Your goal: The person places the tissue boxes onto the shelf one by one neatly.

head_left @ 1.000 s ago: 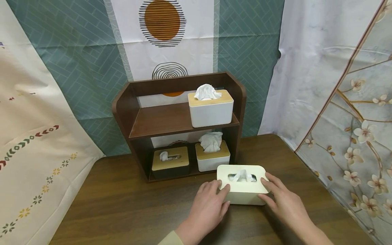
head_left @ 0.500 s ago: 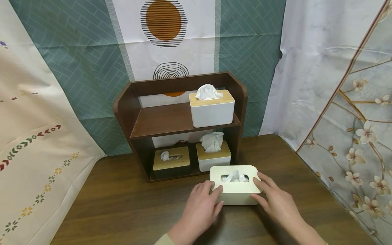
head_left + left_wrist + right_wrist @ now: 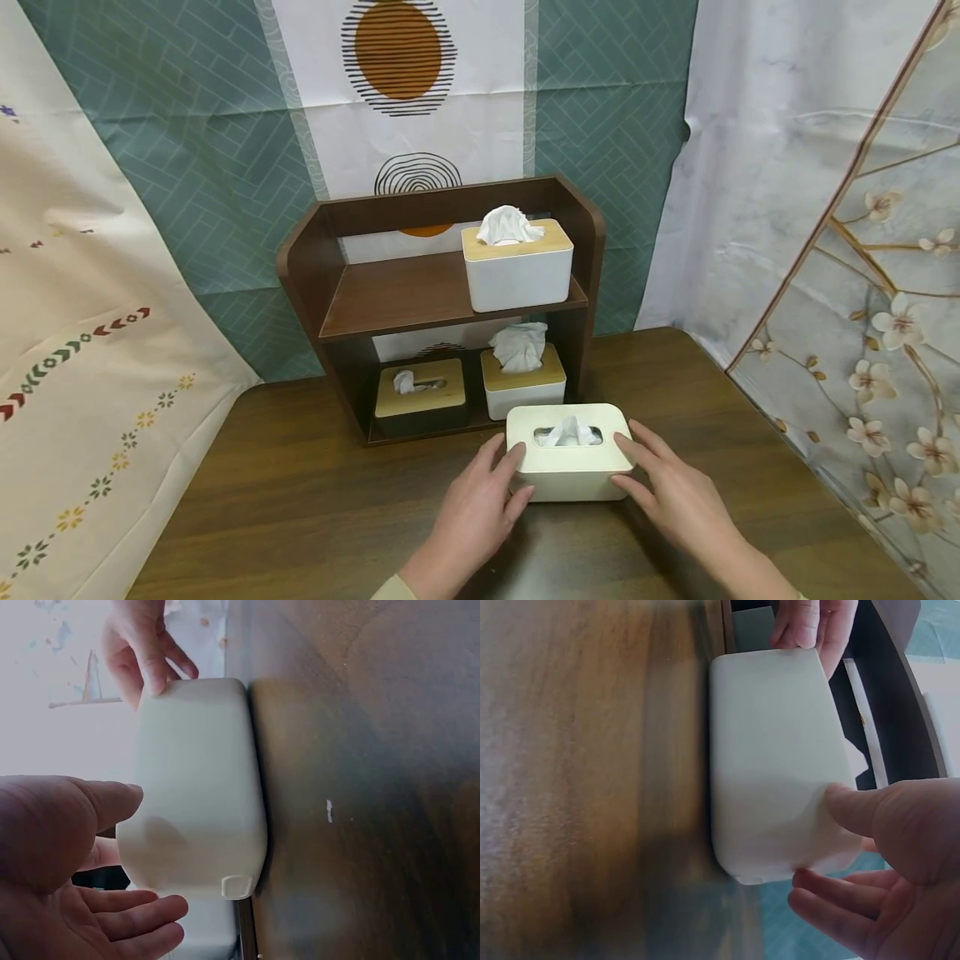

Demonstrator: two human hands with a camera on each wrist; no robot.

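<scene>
A cream tissue box (image 3: 573, 486) with a white tissue in its oval slot sits on the brown wooden table, in front of the shelf's right half. My left hand (image 3: 474, 508) holds its left end, thumb by the front corner and a finger at the top edge. At the opposite end my right hand (image 3: 675, 492) grips it, thumb on the front face and fingers over the top edge and end. In the left wrist view the cream box (image 3: 199, 780) lies between both hands; the right wrist view shows its plain front face (image 3: 772, 757).
Behind the box stands a dark brown two-tier shelf (image 3: 390, 292). Its upper tier carries a white tissue box with wooden lid (image 3: 517, 279). Below are a black tissue box (image 3: 420, 417) and a smaller white one (image 3: 525, 398). Patterned curtains (image 3: 217, 183) surround the table.
The cream tissue box has slid left along the table, with both hands moving along at its ends. The boxes on the shelf have stayed in place.
</scene>
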